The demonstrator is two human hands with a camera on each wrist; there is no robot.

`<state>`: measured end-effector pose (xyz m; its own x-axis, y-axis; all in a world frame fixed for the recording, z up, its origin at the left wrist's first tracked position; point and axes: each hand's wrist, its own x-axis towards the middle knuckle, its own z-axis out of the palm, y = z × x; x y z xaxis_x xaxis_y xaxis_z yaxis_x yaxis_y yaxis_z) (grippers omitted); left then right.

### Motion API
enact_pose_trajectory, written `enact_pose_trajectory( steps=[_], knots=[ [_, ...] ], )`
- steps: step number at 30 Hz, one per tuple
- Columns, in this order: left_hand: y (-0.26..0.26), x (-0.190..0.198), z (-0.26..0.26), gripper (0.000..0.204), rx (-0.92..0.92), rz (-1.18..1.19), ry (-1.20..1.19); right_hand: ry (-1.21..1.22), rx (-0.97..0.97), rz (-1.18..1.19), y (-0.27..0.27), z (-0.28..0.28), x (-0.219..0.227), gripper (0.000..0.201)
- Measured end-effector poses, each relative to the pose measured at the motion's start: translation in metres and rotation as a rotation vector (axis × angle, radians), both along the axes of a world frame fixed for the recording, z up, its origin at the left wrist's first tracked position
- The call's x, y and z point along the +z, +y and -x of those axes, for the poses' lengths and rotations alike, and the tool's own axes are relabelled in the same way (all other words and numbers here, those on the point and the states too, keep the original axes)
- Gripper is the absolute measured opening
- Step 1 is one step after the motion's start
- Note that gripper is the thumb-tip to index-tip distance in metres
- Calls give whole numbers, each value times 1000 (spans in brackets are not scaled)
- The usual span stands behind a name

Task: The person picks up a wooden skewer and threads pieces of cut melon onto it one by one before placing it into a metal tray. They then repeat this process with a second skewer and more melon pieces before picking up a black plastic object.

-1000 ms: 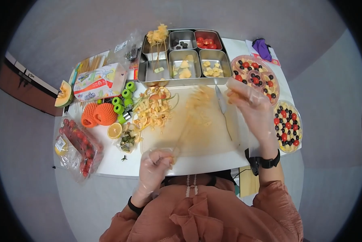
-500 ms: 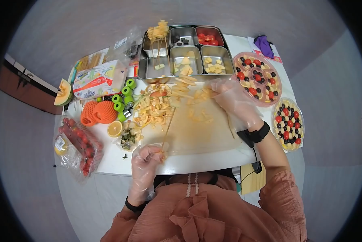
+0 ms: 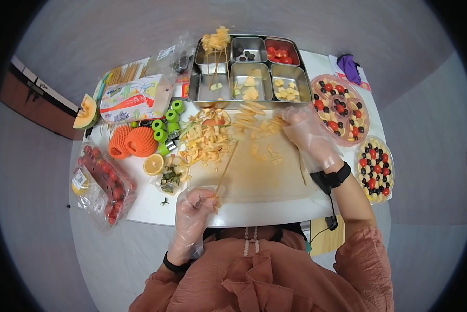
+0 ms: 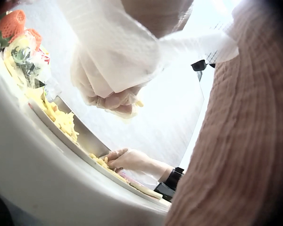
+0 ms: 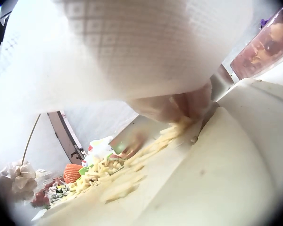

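My gloved left hand (image 3: 196, 210) grips the lower end of a thin wooden skewer (image 3: 227, 167) that slants up over the cutting board. Pale yellow fruit slices (image 3: 250, 108) show in a stack along its upper part. Low over the right side of the board is my gloved right hand (image 3: 308, 136), its fingertips at loose yellow fruit strips (image 3: 268, 126). In the right wrist view its bent fingers (image 5: 191, 104) touch the strips; I cannot tell whether they pinch one. A knife lies under this hand, mostly hidden, with its handle (image 3: 302, 169) showing.
A heap of fruit peelings (image 3: 205, 138) covers the board's left side. Behind stands a steel tray (image 3: 207, 104) with compartments of cut fruit; finished skewers (image 3: 216, 40) lean there. Round fruit platters (image 3: 340, 109) stand right; strawberries in a plastic box (image 3: 108, 182) sit left.
My right hand has come down from above the knife to the fruit strips on the board. The left hand has shifted slightly left, still gripping the skewer. The head view has moved a little.
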<state>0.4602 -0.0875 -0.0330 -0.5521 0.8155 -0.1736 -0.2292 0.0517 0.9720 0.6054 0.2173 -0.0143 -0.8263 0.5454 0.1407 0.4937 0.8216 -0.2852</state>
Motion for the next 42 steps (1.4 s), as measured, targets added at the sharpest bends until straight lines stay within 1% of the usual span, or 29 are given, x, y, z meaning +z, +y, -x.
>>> enact_pose_trajectory(
  steps=[1,3,4,6,7,9,10,12,15,16,18,19,21,25,27,28,30,33,34,36,37,39,42],
  knots=[
    [0,-1,0,11,2,-1,1,1,2,-1,-1,-1,1,31],
    [0,-2,1,11,-15,0,31,81,-91,44,-4,-3,1,29],
    [0,-2,0,11,-15,0,31,81,-91,44,-5,-4,4,29],
    [-1,-1,0,11,-10,23,35,139,-246,459,-8,-4,11,28],
    [-1,-1,-1,11,-12,24,34,139,-248,460,-6,-6,7,28],
    [-1,0,-2,10,-5,17,8,218,-220,444,0,-9,-4,28],
    [-1,0,-2,10,-8,19,5,216,-224,446,1,-11,-5,28],
    [0,-2,0,9,-28,-6,66,190,-252,537,-2,-14,-1,20],
    [-1,-5,-1,8,-25,6,92,187,-245,494,-9,-20,5,16],
    [0,-6,0,8,-31,6,91,188,-251,494,-9,-22,4,16],
    [-2,-7,0,7,-57,27,105,281,-244,506,-8,-24,2,21],
    [-2,-6,1,7,-57,31,103,279,-245,509,-8,-24,4,21],
    [-2,-4,0,8,-109,73,141,299,-294,627,-12,-26,10,14],
    [-3,-15,0,8,-104,50,151,337,-296,724,-8,-29,3,14],
    [-5,-20,1,8,-106,67,196,423,-255,733,-10,-30,1,22],
    [-5,-19,0,8,-109,70,196,425,-259,735,-11,-30,0,22],
    [-4,-15,-3,8,-90,91,110,454,-272,735,-12,-29,-1,21],
    [-4,-17,-4,10,-92,84,97,473,-275,801,-13,-27,-5,19],
    [-4,-17,-5,10,-94,84,99,476,-276,801,-14,-27,-5,19],
    [-5,-17,-5,11,-127,55,92,436,-247,696,-17,-26,-6,18],
    [-5,-17,-6,11,-129,56,95,440,-248,698,-17,-27,-7,18],
    [-5,-16,-8,11,-102,66,31,405,-191,704,-16,-26,-7,20],
    [-5,-19,-7,11,-135,49,72,385,-230,748,-21,-25,1,20]
  ],
)
